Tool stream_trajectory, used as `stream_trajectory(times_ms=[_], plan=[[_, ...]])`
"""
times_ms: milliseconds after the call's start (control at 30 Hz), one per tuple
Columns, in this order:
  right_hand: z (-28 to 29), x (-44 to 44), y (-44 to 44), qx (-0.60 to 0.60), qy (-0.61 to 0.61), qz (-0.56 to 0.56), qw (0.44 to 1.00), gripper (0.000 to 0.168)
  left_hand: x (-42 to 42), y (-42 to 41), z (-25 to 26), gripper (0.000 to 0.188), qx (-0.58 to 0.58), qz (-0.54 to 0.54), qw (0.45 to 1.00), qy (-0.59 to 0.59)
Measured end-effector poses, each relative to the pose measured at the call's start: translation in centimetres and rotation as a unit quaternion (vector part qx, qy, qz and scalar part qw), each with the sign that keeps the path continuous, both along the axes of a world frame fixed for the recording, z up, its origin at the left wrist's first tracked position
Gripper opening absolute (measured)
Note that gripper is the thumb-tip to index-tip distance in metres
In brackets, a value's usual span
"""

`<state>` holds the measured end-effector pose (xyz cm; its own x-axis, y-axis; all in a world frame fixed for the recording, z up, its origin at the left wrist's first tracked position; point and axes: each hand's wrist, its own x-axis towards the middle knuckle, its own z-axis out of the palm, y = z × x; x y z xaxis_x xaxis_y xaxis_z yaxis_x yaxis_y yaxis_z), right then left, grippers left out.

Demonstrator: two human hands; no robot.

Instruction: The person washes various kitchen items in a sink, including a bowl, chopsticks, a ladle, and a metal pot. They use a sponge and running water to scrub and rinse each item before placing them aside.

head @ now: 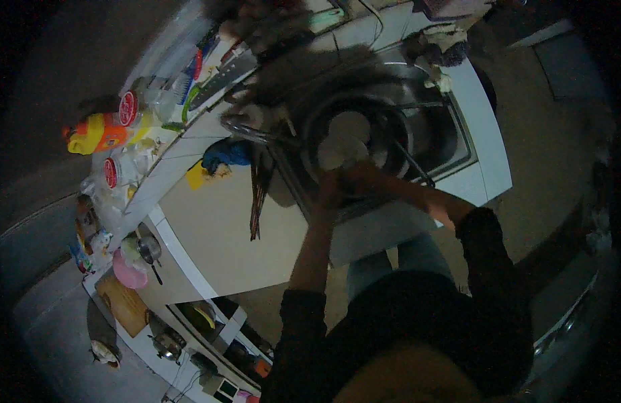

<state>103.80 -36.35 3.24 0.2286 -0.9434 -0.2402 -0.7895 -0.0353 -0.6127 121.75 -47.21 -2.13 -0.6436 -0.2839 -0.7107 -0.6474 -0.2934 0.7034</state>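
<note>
Both my hands are together over the near side of a metal sink [459,146], in dim light. My left hand [332,184] and my right hand [363,176] touch or nearly touch at the edge of a pale round item [343,149], perhaps a dish; their fingers are blurred and dark, so the grip is unclear. Another pale round item [349,126] lies just beyond it, within a large round basin [408,133]. A dark long handle [413,163] slants over the basin's right side. The faucet [245,130] stands to the left of the sink.
A bundle of thin brown sticks [258,201] and a blue cloth or bag [227,153] lie on the counter [229,242] at left. Jars [128,108], a yellow-and-orange bottle [96,133] and a large knife [227,78] line the ledge. A wooden cutting board [123,305] lies lower left.
</note>
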Motion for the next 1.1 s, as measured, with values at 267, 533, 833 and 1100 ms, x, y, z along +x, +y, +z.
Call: stream_trajectory(times_ms=[267,533,833,1100], plan=[[-1.0,0.3,-0.3,-0.09,-0.018,0.039,0.995,0.03,-0.1,2.7,1.1,0.026,-0.21,0.089,0.969,0.099],[3.7,1.1,-0.9,-0.002,0.122,0.009,0.992,0.028,-0.8,2.8,3.7,0.034,-0.305,-0.012,0.939,0.155],[7.5,0.9,-1.7,0.005,0.01,-0.002,1.0,0.026,0.3,2.7,-1.4,0.042,-0.326,-0.023,0.942,0.071],[7.8,-1.6,-3.6,0.001,0.078,0.027,0.997,0.027,-4.4,0.0,14.9,0.058,0.361,0.369,0.852,0.084]])
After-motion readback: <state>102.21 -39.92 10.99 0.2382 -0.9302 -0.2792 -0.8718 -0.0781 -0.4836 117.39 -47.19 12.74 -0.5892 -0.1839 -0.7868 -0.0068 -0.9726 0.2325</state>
